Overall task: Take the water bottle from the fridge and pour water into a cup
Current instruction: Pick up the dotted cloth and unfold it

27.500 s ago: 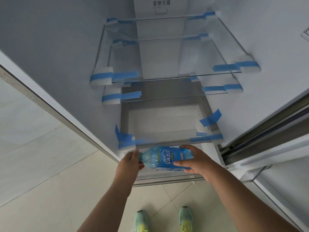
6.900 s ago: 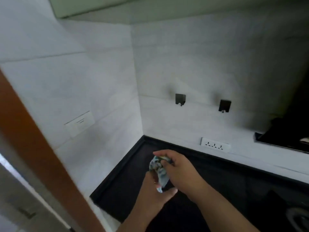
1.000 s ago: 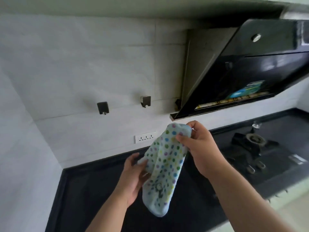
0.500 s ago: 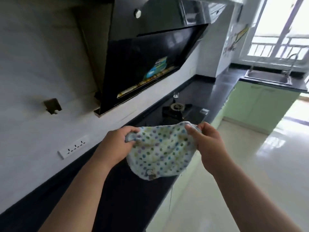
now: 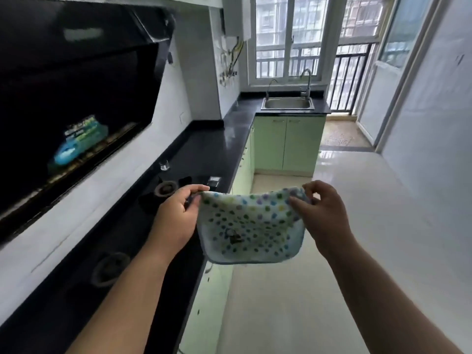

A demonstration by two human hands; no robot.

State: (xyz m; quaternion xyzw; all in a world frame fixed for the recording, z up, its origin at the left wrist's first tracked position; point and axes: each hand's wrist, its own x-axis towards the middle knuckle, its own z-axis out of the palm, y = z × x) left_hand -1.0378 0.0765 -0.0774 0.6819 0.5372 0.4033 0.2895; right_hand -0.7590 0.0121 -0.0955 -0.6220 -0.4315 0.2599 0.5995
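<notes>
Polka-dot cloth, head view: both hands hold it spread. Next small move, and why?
Probably set the pale blue polka-dot cloth down on the black countertop. The left hand and right hand each pinch a top corner, so neither is free, and the small clear glass cup stands on that counter ahead.

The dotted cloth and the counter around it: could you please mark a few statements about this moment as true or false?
1. Both hands hold the dotted cloth: the left hand at one top corner, the right hand at the other. True.
2. A water bottle stands on the counter. False: no bottle shows there.
3. A small clear glass stands on the counter beyond the hob. True.
4. The sink lies directly under the range hood. False: it sits at the far end, below the window.
5. The cloth lies flat on the counter. False: it hangs in the air.
</notes>
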